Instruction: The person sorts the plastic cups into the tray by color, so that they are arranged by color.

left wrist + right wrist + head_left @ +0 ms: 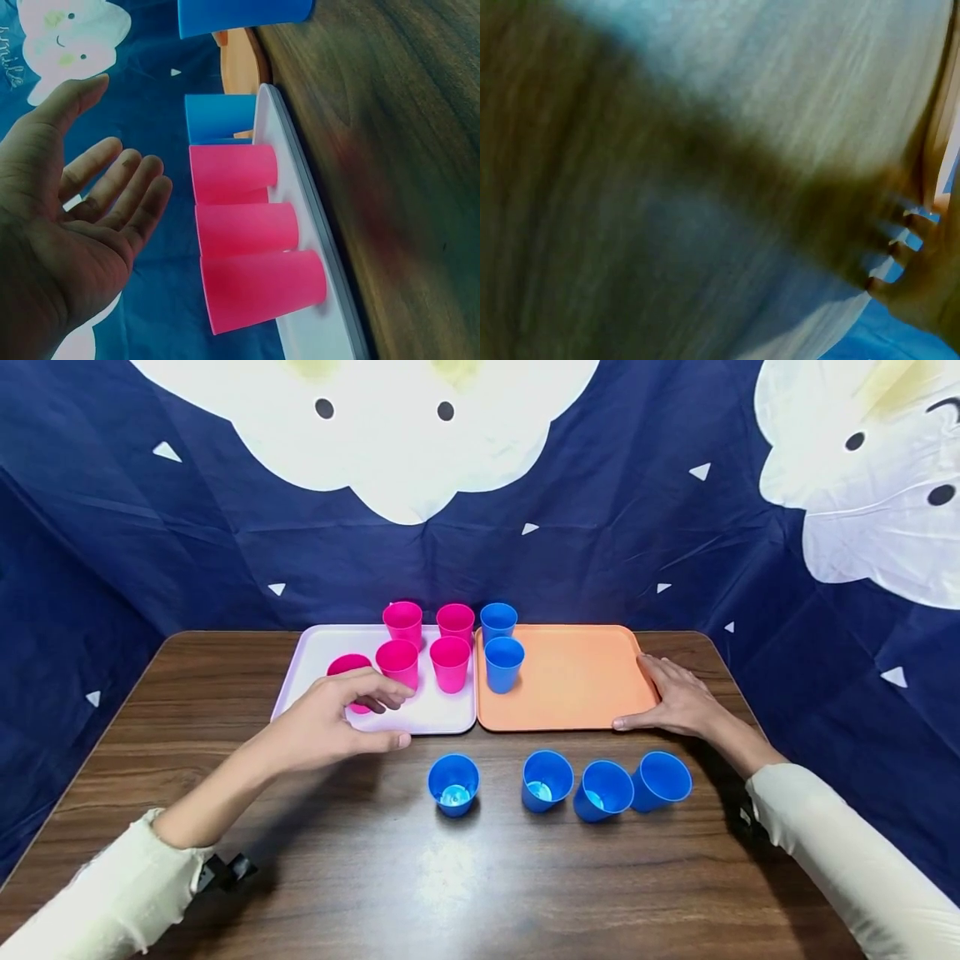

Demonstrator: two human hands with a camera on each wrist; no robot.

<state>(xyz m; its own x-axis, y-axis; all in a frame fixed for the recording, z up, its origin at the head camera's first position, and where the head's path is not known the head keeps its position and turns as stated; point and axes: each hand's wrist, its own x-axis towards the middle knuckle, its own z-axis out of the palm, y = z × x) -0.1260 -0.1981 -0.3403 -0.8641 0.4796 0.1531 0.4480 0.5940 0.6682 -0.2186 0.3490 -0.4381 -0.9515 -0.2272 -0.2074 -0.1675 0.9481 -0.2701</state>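
My left hand (337,714) hovers over the front of the white tray (300,693), its fingers loosely bent and the thumb apart. It holds nothing; the left wrist view shows the bare palm beside several pink cups (232,172). One pink cup (349,663) is partly hidden behind this hand. At the right end of the orange tray (577,677) my right hand (678,697) rests with spread fingers, thumb at the front corner. Two blue cups (504,665) stand upright at that tray's left side. On the table before the trays stands a separate blue cup (453,785).
Three more blue cups, among them a middle one (603,792), stand close together in front of the orange tray. Both trays lie side by side on a brown wooden table (480,893). Dark blue cloth (600,552) with white clouds hangs behind and at the sides.
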